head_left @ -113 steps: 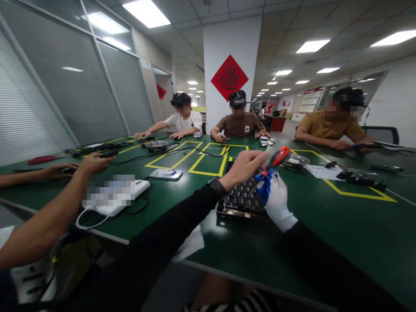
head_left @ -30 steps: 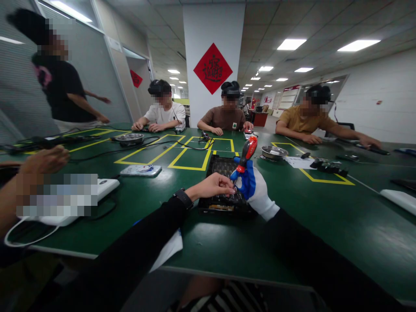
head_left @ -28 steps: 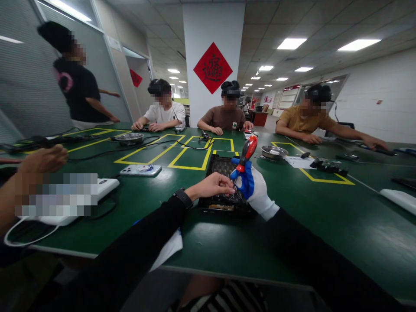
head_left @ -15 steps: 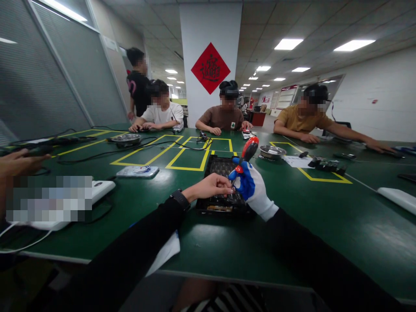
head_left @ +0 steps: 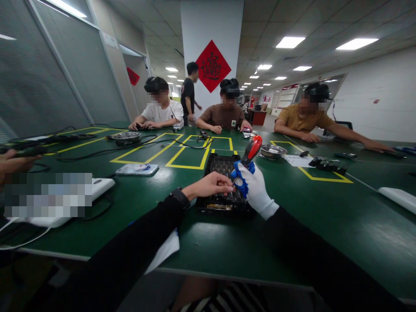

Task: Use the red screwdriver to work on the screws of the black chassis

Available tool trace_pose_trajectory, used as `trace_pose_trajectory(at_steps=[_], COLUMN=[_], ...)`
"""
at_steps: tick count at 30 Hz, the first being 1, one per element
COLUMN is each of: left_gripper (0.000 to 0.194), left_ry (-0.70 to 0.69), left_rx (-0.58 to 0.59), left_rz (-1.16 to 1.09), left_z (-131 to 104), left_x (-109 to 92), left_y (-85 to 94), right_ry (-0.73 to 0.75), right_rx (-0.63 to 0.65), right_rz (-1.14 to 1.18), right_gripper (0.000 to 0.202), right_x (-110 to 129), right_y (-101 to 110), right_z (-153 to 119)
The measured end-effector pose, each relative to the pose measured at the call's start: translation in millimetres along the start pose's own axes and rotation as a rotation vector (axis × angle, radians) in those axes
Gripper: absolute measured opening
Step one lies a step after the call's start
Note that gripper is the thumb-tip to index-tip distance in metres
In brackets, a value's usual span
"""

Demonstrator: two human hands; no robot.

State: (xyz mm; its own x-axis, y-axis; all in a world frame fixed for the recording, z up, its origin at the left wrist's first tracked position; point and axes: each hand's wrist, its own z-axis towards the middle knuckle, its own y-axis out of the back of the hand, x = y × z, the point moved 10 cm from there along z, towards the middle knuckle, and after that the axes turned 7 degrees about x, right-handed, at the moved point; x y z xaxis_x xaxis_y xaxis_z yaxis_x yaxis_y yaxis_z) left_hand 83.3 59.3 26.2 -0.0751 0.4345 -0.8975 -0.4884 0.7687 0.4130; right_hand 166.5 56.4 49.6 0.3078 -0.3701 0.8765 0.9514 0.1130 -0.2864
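Observation:
My right hand [head_left: 255,186], in a white glove with blue palm, is closed around a red and black screwdriver [head_left: 252,149]. Its handle tilts up and to the right, and the shaft points down to the left. My left hand [head_left: 214,183], bare with a black watch at the wrist, pinches thumb and fingers together beside the shaft's tip; what lies between them is too small to make out. Both hands are over a black open device housing [head_left: 211,210], which lies flat on the table. The hands hide part of its inside.
Nearby on the green table [head_left: 208,247] are a phone-like slab [head_left: 138,169], metal bowls [head_left: 273,151], a white power strip [head_left: 104,186], cables and small black parts [head_left: 328,164]. Several people sit across; another person's hand [head_left: 16,162] is at left.
The screwdriver handle has shifted right and my gloved fingers wrap it differently, with the palm turned more inward. My left hand stays nearly still. A standing person behind has moved right.

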Motion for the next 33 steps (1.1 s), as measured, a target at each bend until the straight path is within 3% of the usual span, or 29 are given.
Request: trace_pose_trajectory(at_steps=[8,17,19,23,25,28,31,33], left_gripper=[0.032,0.036,0.037,0.032,0.029,0.023,0.019,0.017], left_ry=[-0.025,-0.021,-0.048,-0.068,-0.022,0.083,0.127,0.126], left_rx=[-0.001,0.004,-0.081,-0.442,-0.571,-0.604,-0.568,-0.56], left_rz=[0.001,0.037,0.068,0.287,0.419,0.554,0.631,0.665], left_z=[1.2,0.0,-1.8,-15.2,-22.0,-23.5,-21.6,-21.3], left_x=[5.1,-0.3,-6.3,-11.8,-5.6,11.9,20.9,20.3], left_y=[3.0,0.6,9.2,46.6,60.3,67.6,66.0,64.5], right_ry=[-0.076,-0.026,0.03,0.243,0.369,0.458,0.472,0.448], right_rx=[0.107,-0.034,-0.136,-0.5,-0.519,-0.345,0.038,0.215], right_rz=[0.153,0.081,0.116,0.041,-0.174,-0.472,-0.858,-1.003], right_gripper=[0.038,0.034,0.034,0.033,0.03,0.024,0.018,0.021], right_x=[-5.0,-2.4,3.1,24.7,39.8,44.2,27.9,12.2], right_y=[-7.0,4.6,21.2,86.5,105.4,111.1,85.5,75.1], right_z=[1.7,-0.1,2.8,3.9,7.6,17.8,25.7,26.7])
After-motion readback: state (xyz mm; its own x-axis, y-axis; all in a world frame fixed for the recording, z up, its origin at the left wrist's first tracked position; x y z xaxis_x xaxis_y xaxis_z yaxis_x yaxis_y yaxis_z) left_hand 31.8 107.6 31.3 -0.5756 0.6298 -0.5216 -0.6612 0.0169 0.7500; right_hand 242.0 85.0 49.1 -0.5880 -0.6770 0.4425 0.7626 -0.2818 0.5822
